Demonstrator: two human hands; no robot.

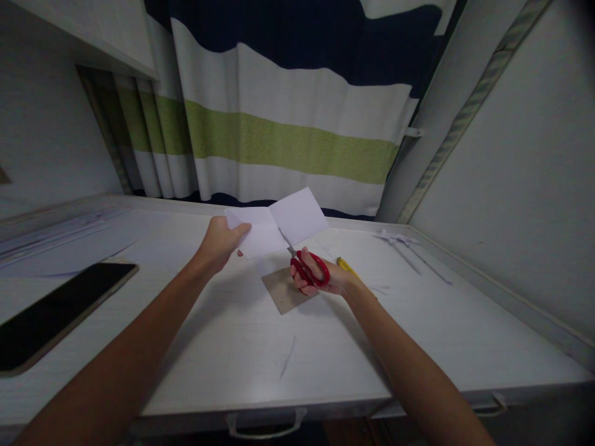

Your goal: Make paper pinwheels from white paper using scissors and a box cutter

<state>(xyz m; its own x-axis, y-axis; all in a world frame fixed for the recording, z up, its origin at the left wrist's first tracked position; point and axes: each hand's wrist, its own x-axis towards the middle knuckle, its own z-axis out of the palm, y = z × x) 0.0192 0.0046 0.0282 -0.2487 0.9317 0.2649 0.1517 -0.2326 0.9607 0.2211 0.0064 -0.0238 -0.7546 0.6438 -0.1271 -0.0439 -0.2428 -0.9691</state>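
Note:
A sheet of white paper is pinched in my left hand, thumb on top, above the white desk. My right hand grips red-handled scissors, fingers through the loops. The blades lie against the paper along a line near its middle, and the part right of that line tilts upward. Whether that line is a cut or a fold I cannot tell for sure. Below the scissors, a brown square of card rests on the desk, partly hidden by my right hand.
A dark-screened phone or tablet lies at left, near stacked paper sheets. A yellow pencil-like tool is beside my right wrist. Paper scraps lie at the back right. A striped curtain hangs behind the desk.

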